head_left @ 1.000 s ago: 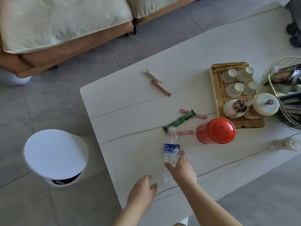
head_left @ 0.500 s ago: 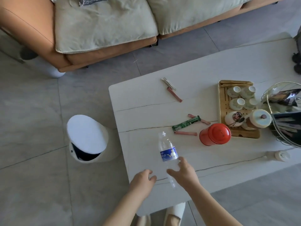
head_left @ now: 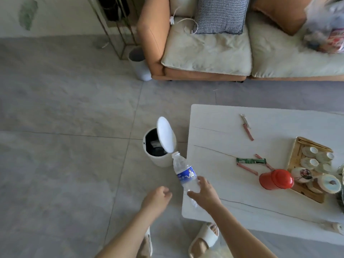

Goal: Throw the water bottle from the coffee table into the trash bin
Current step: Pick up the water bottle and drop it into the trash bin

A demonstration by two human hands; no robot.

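Note:
My right hand (head_left: 205, 192) grips the lower half of a clear plastic water bottle (head_left: 183, 172) with a blue label. The bottle is lifted off the white coffee table (head_left: 232, 183) at its left edge and tilts up-left, its cap pointing at the trash bin. The white round trash bin (head_left: 158, 146) stands on the floor just left of the table, its lid raised and the dark inside showing. My left hand (head_left: 157, 199) hovers over the floor, left of the bottle, fingers loosely curled and holding nothing.
On the table lie a red canister (head_left: 276, 179), a wooden tea tray (head_left: 297, 155) with cups, a green packet (head_left: 251, 161) and pink sticks. An orange sofa (head_left: 204, 53) stands behind, a second small bin (head_left: 139, 64) beside it. My slippered feet (head_left: 204, 239) stand on the grey tile floor.
My right hand has lifted the bottle off the table and carried it left toward the bin. The bin's lid has swung up. My view has shifted left.

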